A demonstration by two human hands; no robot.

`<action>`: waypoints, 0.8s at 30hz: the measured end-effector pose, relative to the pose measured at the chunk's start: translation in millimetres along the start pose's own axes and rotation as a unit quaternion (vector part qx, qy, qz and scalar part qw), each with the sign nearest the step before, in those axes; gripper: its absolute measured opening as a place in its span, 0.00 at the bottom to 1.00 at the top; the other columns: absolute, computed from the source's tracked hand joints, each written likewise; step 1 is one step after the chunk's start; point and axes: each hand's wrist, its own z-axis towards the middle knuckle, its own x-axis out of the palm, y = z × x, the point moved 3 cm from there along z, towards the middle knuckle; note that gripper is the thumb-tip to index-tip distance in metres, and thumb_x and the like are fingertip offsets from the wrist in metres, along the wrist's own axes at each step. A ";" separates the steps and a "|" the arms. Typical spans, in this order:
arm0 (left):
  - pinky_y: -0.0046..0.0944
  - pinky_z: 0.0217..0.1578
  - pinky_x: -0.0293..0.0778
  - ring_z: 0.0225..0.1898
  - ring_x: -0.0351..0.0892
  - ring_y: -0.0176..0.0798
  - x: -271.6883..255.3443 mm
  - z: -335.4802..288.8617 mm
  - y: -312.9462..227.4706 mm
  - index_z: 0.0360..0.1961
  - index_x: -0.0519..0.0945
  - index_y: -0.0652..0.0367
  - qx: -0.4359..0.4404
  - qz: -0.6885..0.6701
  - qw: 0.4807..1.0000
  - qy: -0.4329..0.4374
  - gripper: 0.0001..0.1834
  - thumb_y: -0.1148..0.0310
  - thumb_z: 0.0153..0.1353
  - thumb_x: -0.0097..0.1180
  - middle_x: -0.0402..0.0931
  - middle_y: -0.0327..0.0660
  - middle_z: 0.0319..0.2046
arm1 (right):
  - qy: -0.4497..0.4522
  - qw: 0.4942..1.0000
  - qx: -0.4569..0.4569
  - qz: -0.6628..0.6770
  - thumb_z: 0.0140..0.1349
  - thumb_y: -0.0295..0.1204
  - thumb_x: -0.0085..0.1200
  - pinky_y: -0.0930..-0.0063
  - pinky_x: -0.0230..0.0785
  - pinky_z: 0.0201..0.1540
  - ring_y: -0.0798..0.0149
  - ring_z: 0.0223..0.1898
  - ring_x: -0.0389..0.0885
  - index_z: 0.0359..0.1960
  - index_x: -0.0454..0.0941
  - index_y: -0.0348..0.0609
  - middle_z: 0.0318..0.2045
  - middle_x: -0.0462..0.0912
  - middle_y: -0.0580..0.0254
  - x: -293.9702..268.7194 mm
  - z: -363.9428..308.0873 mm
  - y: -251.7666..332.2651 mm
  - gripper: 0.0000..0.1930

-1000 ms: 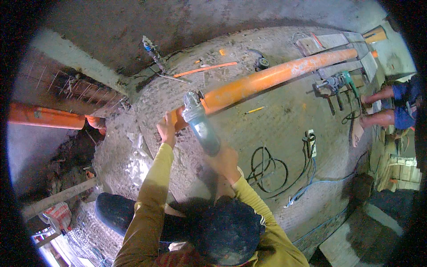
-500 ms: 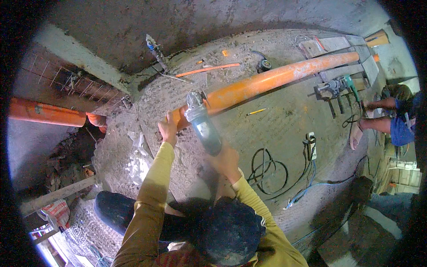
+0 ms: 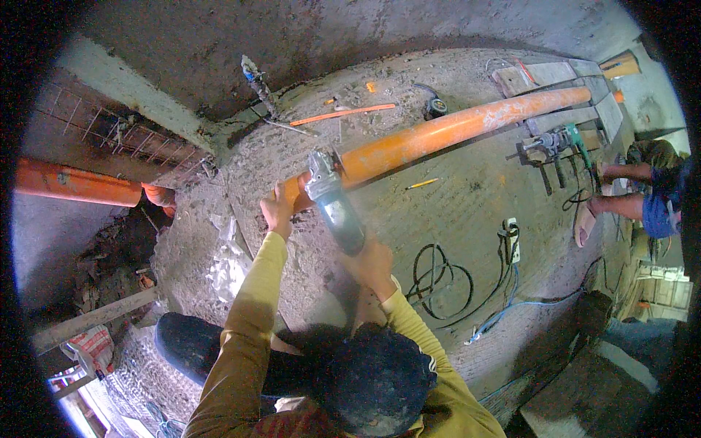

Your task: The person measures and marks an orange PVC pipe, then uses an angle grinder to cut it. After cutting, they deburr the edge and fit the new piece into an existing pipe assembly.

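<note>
A long orange pipe lies across the floor, from in front of me toward the far right. Around its near left end my left hand is closed, steadying it. In my right hand is the body of an angle grinder, its metal head over the pipe just right of my left hand. The disc is mostly hidden behind the head, at the pipe's surface. A yellow pencil lies on the floor right of the grinder.
A power strip and coiled black cable lie at right. Farther off are a power drill, a tape measure and an orange strip. Another person's legs show at the right edge. A broken floor opening is at left.
</note>
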 end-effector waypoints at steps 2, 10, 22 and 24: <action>0.47 0.28 0.68 0.24 0.68 0.36 -4.3 8.1 7.8 0.32 0.83 0.73 -0.003 0.011 1.000 -0.006 0.27 0.53 0.70 0.56 0.77 0.45 0.20 | 0.004 1.000 -0.003 -0.001 0.44 0.54 0.71 0.43 0.78 0.43 0.36 0.37 0.86 0.66 0.63 0.30 0.39 0.86 0.39 2.2 0.1 2.6 0.53; 0.50 0.34 0.73 0.27 0.77 0.43 -1.8 19.8 18.4 0.37 0.85 0.75 -0.019 0.037 0.999 -0.003 0.29 0.50 0.68 0.56 0.81 0.57 0.25 | 0.016 1.000 0.000 0.022 0.44 0.55 0.71 0.43 0.77 0.44 0.36 0.38 0.86 0.70 0.58 0.32 0.40 0.86 0.40 7.3 3.6 -3.2 0.57; 0.48 0.33 0.74 0.29 0.78 0.41 -1.2 27.3 10.5 0.33 0.83 0.77 -0.063 0.081 0.995 -0.017 0.29 0.51 0.64 0.60 0.83 0.51 0.27 | 0.013 1.000 0.001 0.026 0.44 0.55 0.71 0.41 0.75 0.47 0.33 0.40 0.85 0.69 0.61 0.32 0.42 0.86 0.38 13.4 3.7 -3.9 0.55; 0.48 0.34 0.74 0.29 0.79 0.41 -1.4 29.4 12.7 0.32 0.83 0.77 -0.091 0.068 0.993 -0.012 0.30 0.51 0.63 0.62 0.83 0.51 0.28 | 0.010 0.999 0.000 0.035 0.45 0.54 0.70 0.40 0.75 0.47 0.33 0.41 0.84 0.68 0.62 0.33 0.42 0.86 0.38 12.8 2.7 -4.0 0.53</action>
